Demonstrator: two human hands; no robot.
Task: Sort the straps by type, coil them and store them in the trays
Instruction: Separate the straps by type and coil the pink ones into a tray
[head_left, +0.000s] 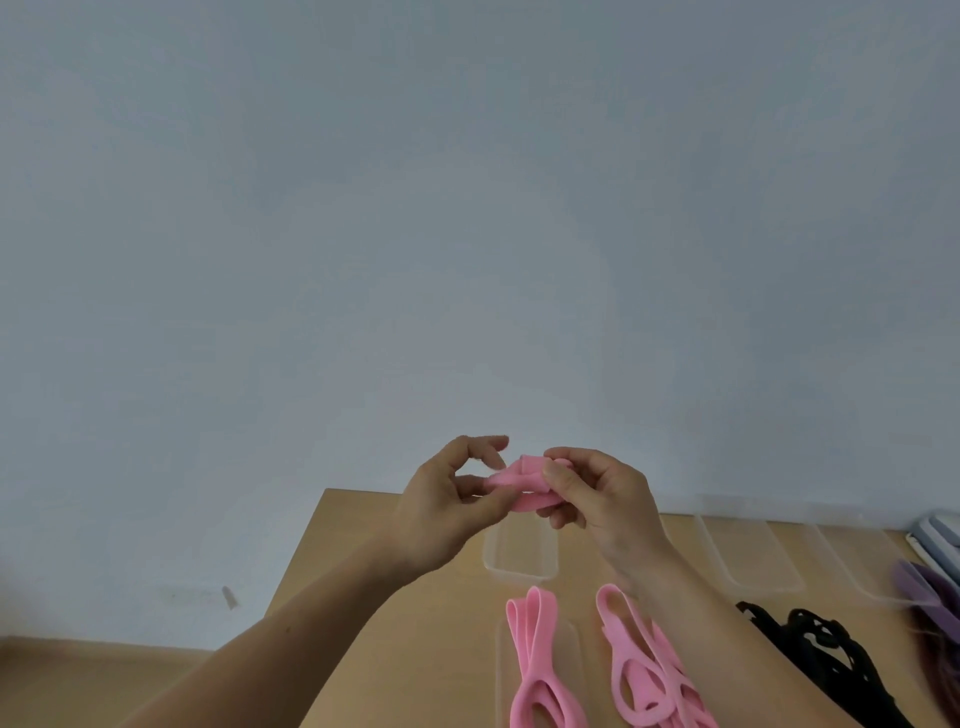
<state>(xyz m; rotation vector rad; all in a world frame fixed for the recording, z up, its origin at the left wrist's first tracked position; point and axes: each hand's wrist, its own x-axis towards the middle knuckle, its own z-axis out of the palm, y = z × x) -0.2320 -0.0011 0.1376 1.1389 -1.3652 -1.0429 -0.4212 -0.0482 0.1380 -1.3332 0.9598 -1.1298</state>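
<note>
Both hands are raised above the table's far edge with a pink strap (522, 480) bunched between them. My left hand (451, 501) pinches its left end between thumb and fingers. My right hand (597, 493) grips the folded right part. On the wooden table (405, 623) lie more pink straps: a looped one (535, 660) over a clear tray (571, 642) and a looser pile (644, 670) to its right. Black straps (826, 654) lie further right, and purple straps (930, 587) sit at the right edge.
An empty clear tray (519, 564) stands under my hands; two more clear trays (748, 561) line the table's back edge to the right. Grey-white objects (940, 530) lie at the far right. A pale wall rises behind. The table's left edge drops to the floor.
</note>
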